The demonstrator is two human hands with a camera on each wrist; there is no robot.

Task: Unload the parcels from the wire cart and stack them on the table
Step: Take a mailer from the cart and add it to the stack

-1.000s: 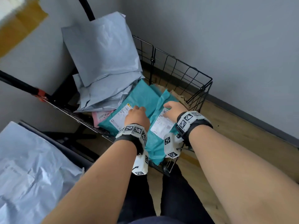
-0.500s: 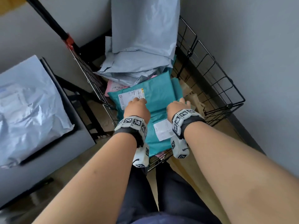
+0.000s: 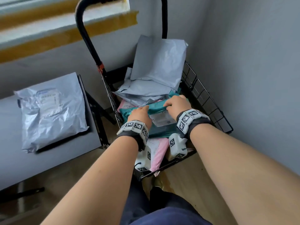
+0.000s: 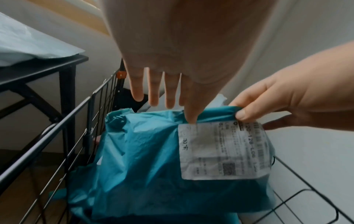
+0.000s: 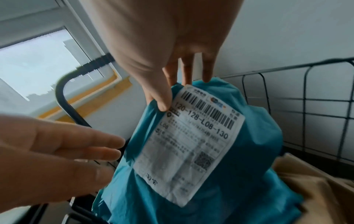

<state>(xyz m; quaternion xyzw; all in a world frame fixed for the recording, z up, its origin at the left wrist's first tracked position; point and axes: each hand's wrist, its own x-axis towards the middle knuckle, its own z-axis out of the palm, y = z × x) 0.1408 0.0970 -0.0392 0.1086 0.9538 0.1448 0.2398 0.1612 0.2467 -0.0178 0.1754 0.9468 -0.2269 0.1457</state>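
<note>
Right hand (image 3: 177, 103) grip: thumb and fingers pinch the top edge of the teal parcel (image 4: 145, 159) beside its white shipping label (image 5: 189, 148); left hand (image 3: 140, 113) has straight fingers, the thumb tip touching the same edge, holding nothing. Teal parcel stands raised inside the wire cart (image 3: 209, 101), above a pink parcel (image 3: 159, 149), with grey parcels (image 3: 155, 75) leaning at the cart's far end. One crumpled grey parcel (image 3: 50, 111) lies on the worktop (image 3: 14, 168) just left of the cart.
</note>
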